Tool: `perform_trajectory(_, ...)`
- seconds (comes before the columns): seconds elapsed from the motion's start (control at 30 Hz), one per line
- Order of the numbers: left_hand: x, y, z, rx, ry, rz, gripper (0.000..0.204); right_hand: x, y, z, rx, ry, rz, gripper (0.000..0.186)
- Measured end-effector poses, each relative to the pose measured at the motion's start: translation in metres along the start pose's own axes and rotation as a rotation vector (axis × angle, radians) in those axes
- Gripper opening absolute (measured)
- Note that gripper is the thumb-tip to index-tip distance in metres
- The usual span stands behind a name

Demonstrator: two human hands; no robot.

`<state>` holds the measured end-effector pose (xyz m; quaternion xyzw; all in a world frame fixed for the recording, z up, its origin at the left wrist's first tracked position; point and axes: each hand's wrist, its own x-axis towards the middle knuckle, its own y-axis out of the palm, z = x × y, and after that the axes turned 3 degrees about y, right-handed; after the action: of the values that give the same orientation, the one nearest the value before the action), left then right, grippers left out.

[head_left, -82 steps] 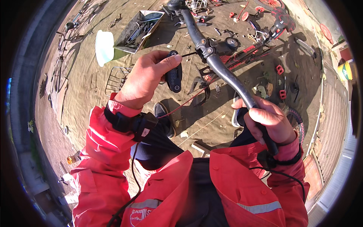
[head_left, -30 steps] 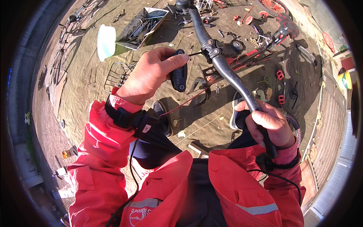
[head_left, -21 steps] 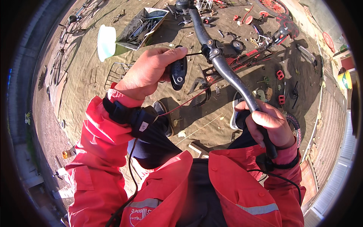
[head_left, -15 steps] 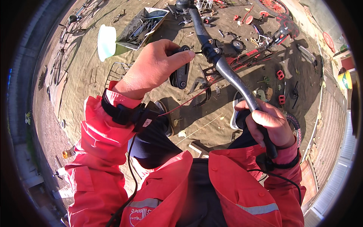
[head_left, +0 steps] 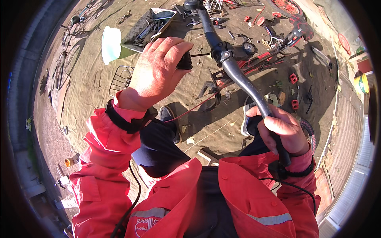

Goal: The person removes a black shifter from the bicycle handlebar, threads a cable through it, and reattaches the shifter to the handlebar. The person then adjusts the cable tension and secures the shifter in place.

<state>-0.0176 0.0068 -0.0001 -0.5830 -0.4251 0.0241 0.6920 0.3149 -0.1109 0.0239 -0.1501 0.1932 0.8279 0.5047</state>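
Observation:
My left hand (head_left: 160,69) is closed around a black folding multi-tool (head_left: 185,61). One thin hex key (head_left: 200,54) sticks out of it toward the stem clamp (head_left: 222,52) in the middle of a black handlebar (head_left: 246,85); whether its tip touches a bolt I cannot tell. Wrapped round the near end of the bar is my right hand (head_left: 283,129), thumb on top. The handlebar runs from there up to the far edge of the view, beside a black and red bicycle frame (head_left: 262,59).
A tray of tools (head_left: 152,27) and a pale green basin (head_left: 111,44) stand at the far left on a brown ground sheet. Red pedals (head_left: 293,78), a wire rack (head_left: 121,80) and several loose parts lie about. My shoes (head_left: 167,115) are below the bar.
My left hand has rolled over, so its back now faces up and covers most of the multi-tool. My right hand keeps its place on the bar.

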Motion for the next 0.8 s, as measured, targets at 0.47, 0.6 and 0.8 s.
perform_trajectory(0.47,0.005,-0.005,-0.014,-1.022,-0.959,0.159,0.039,0.002,0.001,0.0,-0.032,-0.011,-0.013,0.052)
perform_trajectory(0.6,0.007,-0.002,-0.015,-1.171,-1.036,0.133,0.037,-0.002,-0.001,0.004,0.025,0.037,0.008,0.042)
perform_trajectory(0.8,0.01,-0.001,-0.019,-1.305,-1.127,0.106,0.035,-0.003,-0.001,0.005,0.029,0.046,0.002,0.044)
